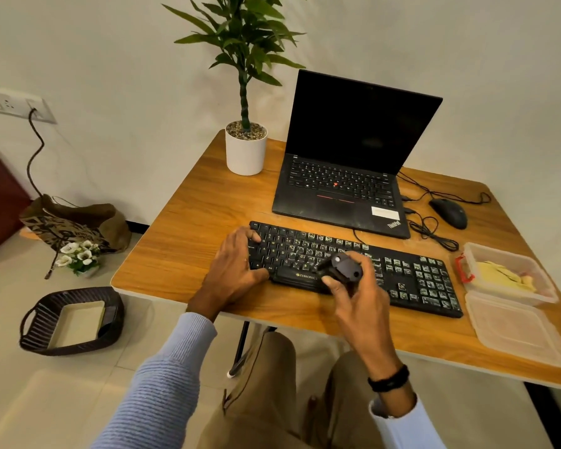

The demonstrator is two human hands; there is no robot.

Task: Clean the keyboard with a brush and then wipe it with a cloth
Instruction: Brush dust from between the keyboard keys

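Black and dusty, a full-size Zebronics keyboard lies on a wooden bench, its long axis running from left to right across the front of the person, slightly angled so the right end sits nearer. Pale specks show on many keys, thickest toward the middle and the number pad. The left hand rests palm down on the keyboard's left end, fingers spread over the edge keys, apparently steadying it. The right hand hovers over the middle of the near edge, wrist bent upward, its fingers curled around a small dark cleaning brush; the bristles cannot be made out. The brush head points left and away, toward the letter keys directly beyond it, so the right hand is the nearer one for sweeping. A yellow cloth lies in an open clear plastic container just beside the keyboard's right end, untouched. An open laptop stands behind the keyboard.
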